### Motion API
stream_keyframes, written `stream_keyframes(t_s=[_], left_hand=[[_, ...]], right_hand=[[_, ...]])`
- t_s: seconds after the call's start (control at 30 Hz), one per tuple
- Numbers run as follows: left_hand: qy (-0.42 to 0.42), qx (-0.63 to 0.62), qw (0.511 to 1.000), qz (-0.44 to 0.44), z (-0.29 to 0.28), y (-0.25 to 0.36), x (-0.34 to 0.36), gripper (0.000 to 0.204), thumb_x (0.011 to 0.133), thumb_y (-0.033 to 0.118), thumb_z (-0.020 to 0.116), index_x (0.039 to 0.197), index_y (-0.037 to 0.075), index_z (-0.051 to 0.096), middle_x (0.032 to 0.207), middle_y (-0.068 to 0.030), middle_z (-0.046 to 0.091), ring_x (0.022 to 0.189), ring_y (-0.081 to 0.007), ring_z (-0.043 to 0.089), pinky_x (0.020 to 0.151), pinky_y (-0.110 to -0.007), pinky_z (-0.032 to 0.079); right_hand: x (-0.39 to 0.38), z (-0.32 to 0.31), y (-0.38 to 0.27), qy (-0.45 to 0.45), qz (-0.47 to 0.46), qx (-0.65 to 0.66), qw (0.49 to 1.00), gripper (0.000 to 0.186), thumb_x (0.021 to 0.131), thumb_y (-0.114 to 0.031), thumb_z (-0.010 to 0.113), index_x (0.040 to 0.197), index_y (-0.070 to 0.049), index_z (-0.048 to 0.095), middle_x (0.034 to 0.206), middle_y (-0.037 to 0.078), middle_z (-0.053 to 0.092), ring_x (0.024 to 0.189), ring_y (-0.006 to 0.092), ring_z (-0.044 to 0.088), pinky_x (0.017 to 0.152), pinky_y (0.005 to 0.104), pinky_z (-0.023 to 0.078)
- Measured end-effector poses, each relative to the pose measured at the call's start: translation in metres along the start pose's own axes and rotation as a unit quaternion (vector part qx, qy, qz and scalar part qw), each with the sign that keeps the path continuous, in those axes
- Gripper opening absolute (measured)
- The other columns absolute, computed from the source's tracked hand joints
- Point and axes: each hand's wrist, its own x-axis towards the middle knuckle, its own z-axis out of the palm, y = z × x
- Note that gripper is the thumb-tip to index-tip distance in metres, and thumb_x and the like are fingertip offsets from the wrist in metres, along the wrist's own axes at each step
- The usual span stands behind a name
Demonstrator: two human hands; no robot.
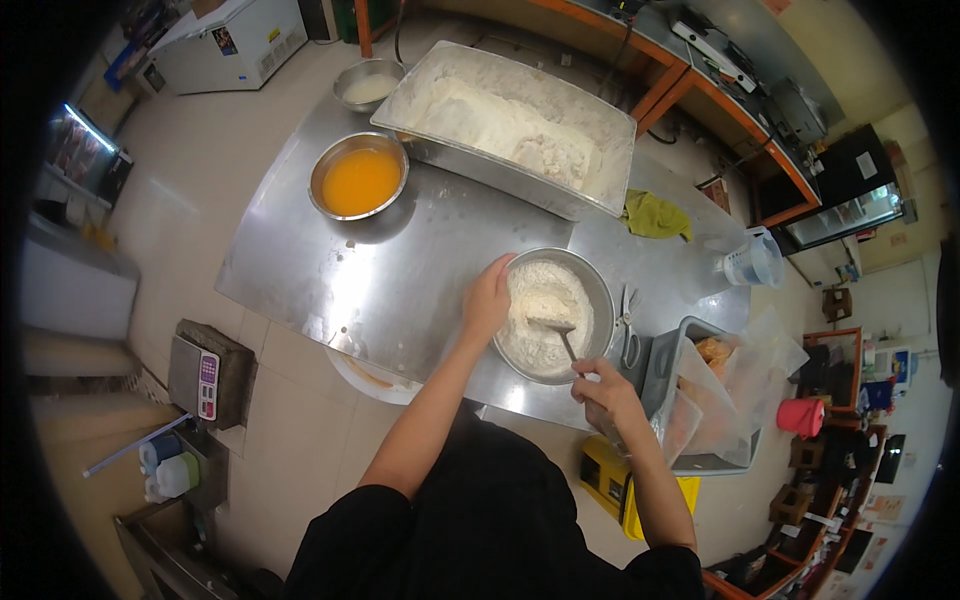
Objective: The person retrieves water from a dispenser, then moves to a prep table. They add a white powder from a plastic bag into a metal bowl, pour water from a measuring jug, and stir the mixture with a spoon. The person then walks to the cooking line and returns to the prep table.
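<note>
My left hand grips the left rim of a round steel bowl of white flour on the steel table. My right hand holds the handle of a metal utensil whose head is partly sunk in the flour. Right of the bowl lie steel scissors. A large rectangular metal tub of flour stands behind, beside a bowl of orange liquid and a smaller bowl of pale contents.
A green cloth and plastic jug are on the right. A grey crate with plastic-wrapped contents sits at my right, above a yellow container. A scale stands at left; a chest freezer and orange-framed counter are behind.
</note>
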Motion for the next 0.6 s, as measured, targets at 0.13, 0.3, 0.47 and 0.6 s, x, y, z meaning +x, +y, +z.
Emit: stream_keyframes(t_s=[0.13, 0.3, 0.47, 0.6], left_hand=[[-0.003, -0.007, 1.000, -0.006, -0.001, 0.003, -0.002, 0.033, 0.101, 0.020, 0.043, 0.127, 0.010, 0.061, 0.115, -0.0179, 0.067, 0.107, -0.0352, 0.063, 0.093, -0.041, 0.047], [0.015, -0.003, 1.000, -0.005, -0.002, 0.005, -0.010, 0.032, 0.101, 0.018, 0.043, 0.124, 0.006, 0.062, 0.111, -0.0214, 0.067, 0.104, -0.0368, 0.064, 0.093, -0.041, 0.047], [0.055, -0.063, 0.997, -0.004, 0.007, 0.002, -0.037, 0.033, 0.102, 0.015, 0.040, 0.127, 0.002, 0.057, 0.122, -0.0199, 0.061, 0.115, -0.0346, 0.057, 0.100, -0.042, 0.042], [0.081, -0.115, 0.989, -0.049, 0.016, 0.004, -0.063, 0.035, 0.103, 0.015, 0.038, 0.131, 0.002, 0.053, 0.128, -0.0179, 0.056, 0.121, -0.0326, 0.051, 0.105, -0.042, 0.037]], right_hand=[[0.025, -0.006, 0.008, 0.007, 0.173, 0.127, 0.977, 0.015, 0.077, 0.004, 0.061, 0.087, -0.008, 0.060, 0.112, 0.012, 0.060, 0.081, 0.0255, 0.065, 0.067, 0.0343, 0.051], [0.030, -0.004, 0.006, 0.039, -0.027, -0.052, 0.998, 0.017, 0.075, 0.002, 0.063, 0.086, -0.011, 0.061, 0.111, 0.012, 0.060, 0.088, 0.0309, 0.065, 0.071, 0.0357, 0.052], [0.016, 0.004, -0.010, 0.066, -0.027, 0.012, 0.997, 0.020, 0.072, 0.012, 0.056, 0.076, -0.007, 0.060, 0.096, 0.014, 0.062, 0.090, 0.0310, 0.067, 0.073, 0.0342, 0.052], [0.026, -0.005, -0.012, 0.141, -0.043, -0.026, 0.989, 0.019, 0.078, 0.006, 0.061, 0.089, -0.009, 0.066, 0.097, 0.014, 0.062, 0.084, 0.0329, 0.065, 0.071, 0.0362, 0.052]])
